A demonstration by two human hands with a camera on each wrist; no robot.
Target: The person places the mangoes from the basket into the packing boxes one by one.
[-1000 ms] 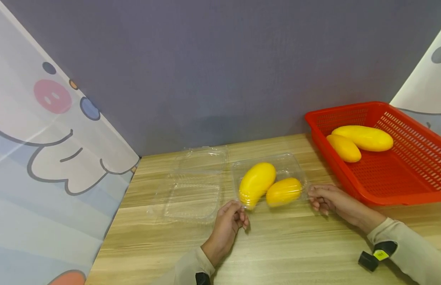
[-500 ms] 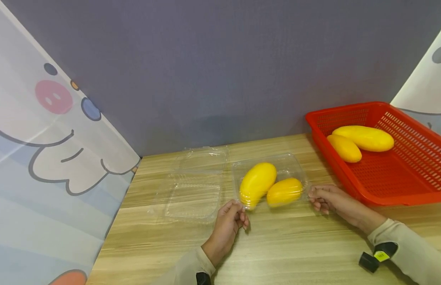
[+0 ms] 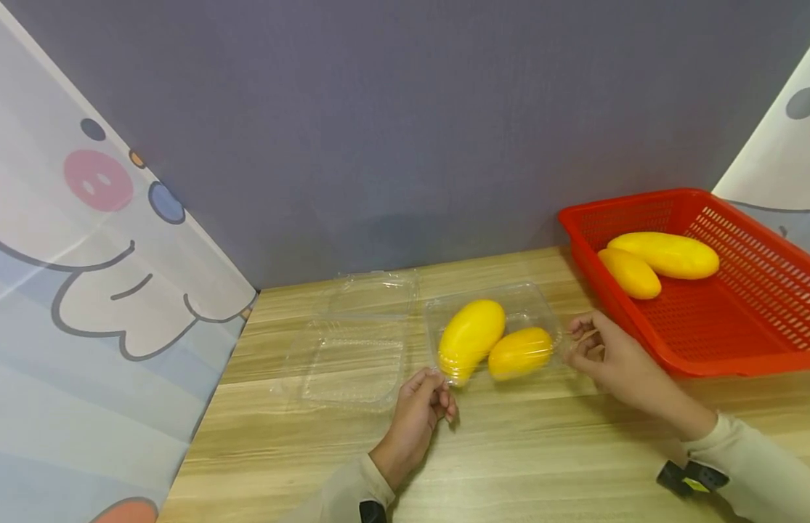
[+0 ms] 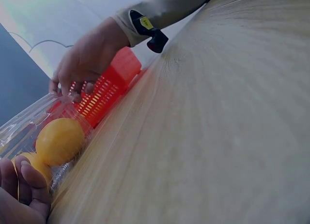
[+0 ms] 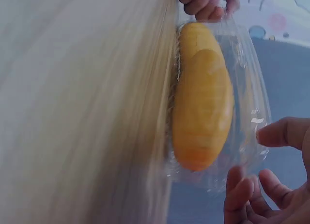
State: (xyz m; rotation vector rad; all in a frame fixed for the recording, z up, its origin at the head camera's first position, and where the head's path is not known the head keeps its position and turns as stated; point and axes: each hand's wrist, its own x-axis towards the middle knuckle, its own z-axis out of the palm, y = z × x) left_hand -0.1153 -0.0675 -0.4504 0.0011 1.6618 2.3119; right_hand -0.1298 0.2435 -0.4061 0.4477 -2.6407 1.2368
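A clear plastic clamshell box (image 3: pixel 529 305) stands on the wooden table with its lid down over the fruit; whether it is latched I cannot tell. Inside lie two yellow mango-like fruits, a larger one (image 3: pixel 471 338) at the left and a smaller one (image 3: pixel 521 354) beside it. My left hand (image 3: pixel 418 418) pinches the box's near left corner. At the near right corner, my right hand (image 3: pixel 617 363) has its thumb and fingers spread apart. In the right wrist view one fingertip (image 5: pixel 264 136) of it meets the clear edge, while the other fingers are loosely bent.
Left of the box lies a second clear clamshell (image 3: pixel 352 363), unfolded flat with its lid toward the wall. A red slotted basket (image 3: pixel 725 327) at the right holds two more yellow fruits (image 3: pixel 666 256). A grey wall (image 3: pixel 405 145) closes off the back.
The right hand has loosened its pinch at the near right corner, turned over and parted its fingers there. Left hand, box and fruits keep their places.
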